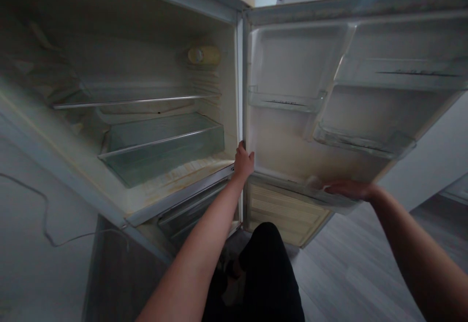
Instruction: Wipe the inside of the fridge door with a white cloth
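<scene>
My left hand is at the hinge side of an open refrigerator, between the cabinet and the door. Its fingers are curled, and a small dark spot shows at the fingertips; what they hold is unclear. Farther right, my right hand lies with fingers stretched out along the lower edge of the door, at a clear door bin. Part of that hand is dim and slightly blurred. Inside the cabinet are a glass shelf and a clear drawer. Brownish stains mark the cabinet floor.
A yellowish cylindrical light cover sits on the inner wall. More clear bins line the door. Below is the freezer compartment with its open door. A thin cable hangs at left. My knee is close beneath.
</scene>
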`<state>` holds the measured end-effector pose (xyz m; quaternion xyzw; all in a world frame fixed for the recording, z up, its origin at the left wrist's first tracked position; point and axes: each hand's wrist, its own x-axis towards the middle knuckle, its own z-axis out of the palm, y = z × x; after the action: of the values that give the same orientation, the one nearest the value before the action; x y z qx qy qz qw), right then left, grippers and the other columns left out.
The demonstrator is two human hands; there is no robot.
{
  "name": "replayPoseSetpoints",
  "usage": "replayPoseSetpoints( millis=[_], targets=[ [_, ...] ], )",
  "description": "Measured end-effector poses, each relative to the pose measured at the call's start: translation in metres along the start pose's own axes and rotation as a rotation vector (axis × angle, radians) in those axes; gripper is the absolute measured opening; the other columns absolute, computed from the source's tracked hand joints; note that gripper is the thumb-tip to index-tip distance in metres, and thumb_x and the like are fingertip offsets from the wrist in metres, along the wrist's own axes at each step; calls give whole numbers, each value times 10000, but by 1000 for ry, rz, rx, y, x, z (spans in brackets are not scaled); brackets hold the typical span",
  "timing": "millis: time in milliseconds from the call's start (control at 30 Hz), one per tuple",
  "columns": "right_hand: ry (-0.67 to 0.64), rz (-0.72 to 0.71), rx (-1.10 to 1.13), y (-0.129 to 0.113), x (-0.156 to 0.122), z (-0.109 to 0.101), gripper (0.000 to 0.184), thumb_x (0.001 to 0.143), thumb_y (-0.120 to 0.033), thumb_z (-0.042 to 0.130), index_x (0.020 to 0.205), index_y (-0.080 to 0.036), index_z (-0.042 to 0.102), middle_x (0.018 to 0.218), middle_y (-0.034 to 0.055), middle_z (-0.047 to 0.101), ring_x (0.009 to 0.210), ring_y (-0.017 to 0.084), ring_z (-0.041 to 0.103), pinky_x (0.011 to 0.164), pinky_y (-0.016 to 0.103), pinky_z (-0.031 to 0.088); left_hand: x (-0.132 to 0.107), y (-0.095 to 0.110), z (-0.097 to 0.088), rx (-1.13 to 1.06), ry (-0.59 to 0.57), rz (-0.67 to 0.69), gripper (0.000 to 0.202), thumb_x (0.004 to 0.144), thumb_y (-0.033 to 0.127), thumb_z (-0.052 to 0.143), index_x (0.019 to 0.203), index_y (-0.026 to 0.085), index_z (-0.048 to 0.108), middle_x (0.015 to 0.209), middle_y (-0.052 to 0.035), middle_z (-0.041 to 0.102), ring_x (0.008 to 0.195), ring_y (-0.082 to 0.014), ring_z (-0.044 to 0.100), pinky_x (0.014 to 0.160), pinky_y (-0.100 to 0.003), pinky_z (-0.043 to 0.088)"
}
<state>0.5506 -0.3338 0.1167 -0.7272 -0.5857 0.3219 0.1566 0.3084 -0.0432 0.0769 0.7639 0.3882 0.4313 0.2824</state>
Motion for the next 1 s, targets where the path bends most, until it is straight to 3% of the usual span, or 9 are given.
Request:
replayPoseSetpoints(
  millis=[100, 233, 267, 333, 400, 500, 567, 767, 1000],
  targets=[
    [116, 1, -36, 0, -19, -7, 537, 884, -577, 483, 1168, -217, 763, 1231, 100, 724, 1187, 340, 657, 1073, 501, 502, 10, 3, -4, 10, -55, -89, 602, 882, 161, 624, 1428, 84, 381, 1398, -247, 522, 1363, -322, 525, 1149, -444, 410],
    [457, -257, -116, -50, 3, 13, 590, 1026, -539, 322, 1471, -219, 540, 1494, 89, 548, 1386, 257, 514, 1193, 446, 381, 37, 15, -12, -44, 63, -8, 704, 818, 214, 718, 1422, 89, 378, 1448, -253, 471, 1396, -334, 478, 1179, -443, 378],
    [499, -338, -169, -68, 16, 27, 599, 1044, -521, 294, 1540, -223, 449, 1561, 89, 471, 1438, 242, 452, 1206, 439, 359, 44, 19, -13, -68, 116, 72, 742, 820, 228, 719, 1448, 100, 346, 1474, -245, 450, 1418, -325, 451, 1193, -436, 361],
    [402, -416, -389, -103, 48, 63, 608, 1055, -497, 303, 1591, -216, 361, 1628, 123, 354, 1485, 277, 370, 1194, 480, 354, 55, 24, -15, -92, 152, 240, 749, 852, 229, 676, 1490, 133, 295, 1515, -217, 427, 1446, -302, 414, 1215, -434, 332],
    [394, -333, -604, -135, 87, 105, 535, 1054, -484, 343, 1507, -248, 499, 1576, 166, 413, 1368, 338, 486, 1090, 535, 428, 60, 24, -17, -77, 134, 365, 688, 899, 237, 610, 1504, 165, 290, 1541, -194, 417, 1464, -292, 391, 1227, -446, 313],
    [603, -220, -781, -168, 141, 154, 532, 1042, -330, 406, 1552, -176, 419, 1395, 240, 538, 1196, 339, 563, 969, 506, 471, 61, 18, -19, -34, 104, 439, 605, 950, 301, 552, 1498, 187, 323, 1562, -183, 404, 1485, -298, 362, 1231, -460, 309],
    [703, -174, -796, -182, 168, 169, 514, 1031, -195, 354, 1529, -76, 406, 1273, 260, 586, 1117, 316, 582, 902, 458, 486, 59, 13, -19, -28, 100, 438, 592, 967, 339, 535, 1502, 200, 323, 1574, -177, 394, 1487, -298, 361, 1226, -463, 320],
    [671, 27, -626, -206, 191, 156, 398, 1011, -76, 274, 1258, -93, 586, 1114, 218, 667, 984, 280, 678, 781, 381, 528, 56, 17, -19, -17, 88, 392, 634, 957, 259, 535, 1534, 190, 279, 1602, -174, 360, 1491, -284, 363, 1232, -439, 321],
    [591, 142, -489, -210, 176, 141, 399, 1017, -88, 280, 1347, -82, 505, 1034, 218, 719, 973, 289, 718, 798, 395, 536, 43, 32, -26, 32, 64, 317, 630, 977, 259, 501, 1558, 216, 264, 1641, -148, 310, 1500, -279, 355, 1208, -422, 365]
  ],
)
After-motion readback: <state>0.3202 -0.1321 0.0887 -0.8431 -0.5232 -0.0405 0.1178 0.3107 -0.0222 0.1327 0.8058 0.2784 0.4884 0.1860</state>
